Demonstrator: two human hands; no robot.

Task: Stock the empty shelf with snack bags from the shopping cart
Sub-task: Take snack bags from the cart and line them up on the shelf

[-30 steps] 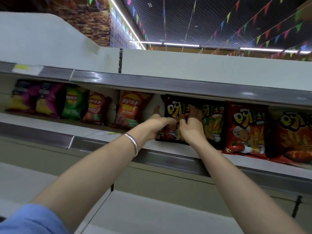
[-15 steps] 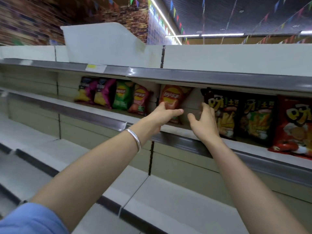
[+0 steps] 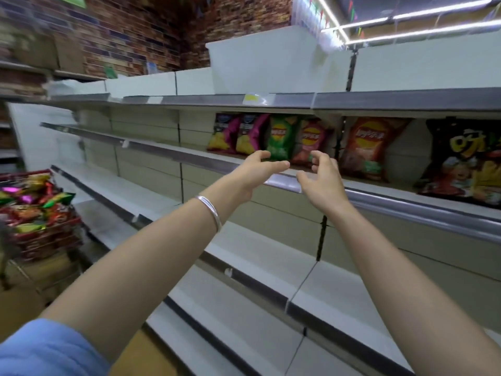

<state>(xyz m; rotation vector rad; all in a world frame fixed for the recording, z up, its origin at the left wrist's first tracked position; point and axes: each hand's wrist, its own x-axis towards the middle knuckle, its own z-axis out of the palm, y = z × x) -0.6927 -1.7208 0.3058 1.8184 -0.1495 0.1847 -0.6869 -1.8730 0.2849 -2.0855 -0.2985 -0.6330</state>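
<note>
Both my hands hover empty in front of the second shelf. My left hand, with a silver bangle on its wrist, has its fingers stretched out and relaxed. My right hand is loosely curled and holds nothing. Behind them on the shelf stand two purple bags, a green bag, a pink-red bag, an orange bag and a black bag. The shopping cart, piled with several snack bags, stands blurred at the far left.
White shelves step out below my arms. A white bin sits on the top shelf, with a yellow price tag on the rail under it. A brick wall fills the background. A cardboard box sits by the cart.
My hands have let go of the black bag and pulled back from the shelf. The view has swung left, bringing the cart into sight.
</note>
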